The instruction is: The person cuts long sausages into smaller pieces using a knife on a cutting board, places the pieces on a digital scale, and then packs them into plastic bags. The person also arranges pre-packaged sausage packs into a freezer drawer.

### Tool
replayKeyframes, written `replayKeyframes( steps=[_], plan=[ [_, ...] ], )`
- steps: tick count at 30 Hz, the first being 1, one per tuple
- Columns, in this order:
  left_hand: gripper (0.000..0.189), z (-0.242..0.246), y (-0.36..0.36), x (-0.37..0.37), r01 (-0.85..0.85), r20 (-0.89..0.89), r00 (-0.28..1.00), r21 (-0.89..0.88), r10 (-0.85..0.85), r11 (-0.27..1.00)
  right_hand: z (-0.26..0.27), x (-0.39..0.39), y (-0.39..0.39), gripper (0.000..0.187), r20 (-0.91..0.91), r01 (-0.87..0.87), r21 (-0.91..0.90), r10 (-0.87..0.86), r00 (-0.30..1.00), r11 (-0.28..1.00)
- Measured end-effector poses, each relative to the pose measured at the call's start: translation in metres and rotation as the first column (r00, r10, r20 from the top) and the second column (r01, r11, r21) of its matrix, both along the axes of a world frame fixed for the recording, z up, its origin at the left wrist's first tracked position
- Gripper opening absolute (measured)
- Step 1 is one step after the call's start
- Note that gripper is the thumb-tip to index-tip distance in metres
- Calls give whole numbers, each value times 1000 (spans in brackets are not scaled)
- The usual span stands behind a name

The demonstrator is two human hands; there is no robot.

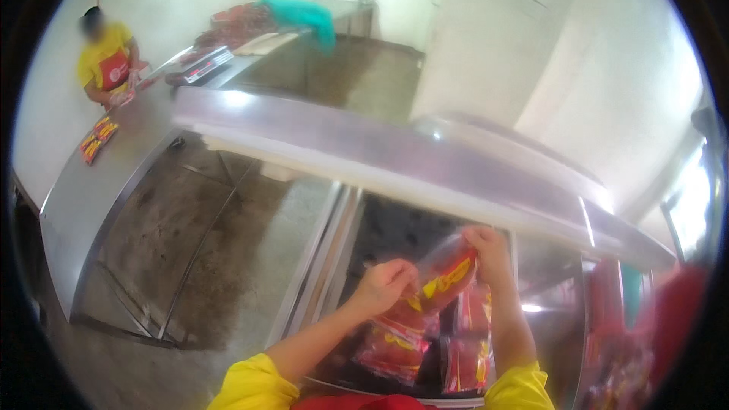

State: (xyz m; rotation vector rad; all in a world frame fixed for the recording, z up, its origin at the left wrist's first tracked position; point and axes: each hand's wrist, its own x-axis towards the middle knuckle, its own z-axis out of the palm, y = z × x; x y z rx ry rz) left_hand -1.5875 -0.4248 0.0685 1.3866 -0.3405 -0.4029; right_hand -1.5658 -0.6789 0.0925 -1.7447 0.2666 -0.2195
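Note:
Both of my hands hold one clear plastic pouch (447, 279) with red contents and yellow print. My left hand (388, 283) grips its left side and my right hand (486, 247) its upper right end. The pouch is tilted above the dark bed (393, 228) of a steel-framed machine. Below it, similar pouches lie flat on the bed: one (393, 350) under my left forearm, another (467, 361) nearer my right forearm. A further pouch (474, 310) is partly hidden by my right arm.
A thick metal beam or lid (364, 142) spans the space beyond my hands. At left, a steel table (85, 199) bears printed packs (98, 139) and a scale (202, 65). A co-worker (111, 62) stands behind it. Blurred red crates (609, 319) and packs are at right.

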Motion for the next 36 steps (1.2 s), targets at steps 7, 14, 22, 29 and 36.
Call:
replayKeyframes(
  steps=[7, 14, 22, 29, 36],
  plan=[
    [21, -68, 7, 92, -558, 557, 801, 567, 217, 606, -117, 199, 29, 20, -27, -366, -350, 382, 924, 862],
    [29, -96, 64, 128, -655, 590, 756, 692, 285, 304, -167, 282, 128, 22, -83, -435, -497, 458, 885, 751],
    [30, -96, 67, 141, -627, 555, 777, 719, 296, 299, -122, 271, 177, 31, -121, -327, -793, 392, 912, 515],
    [35, -100, 70, 141, -675, 623, 734, 711, 270, 194, -102, 242, 165, 38, 26, -97, -651, 150, 988, 753],
    [24, -88, 82, 116, -845, 805, 534, 506, 258, 172, -65, 56, 75, 26, 233, 62, -636, 115, 966, 769]
  ],
)
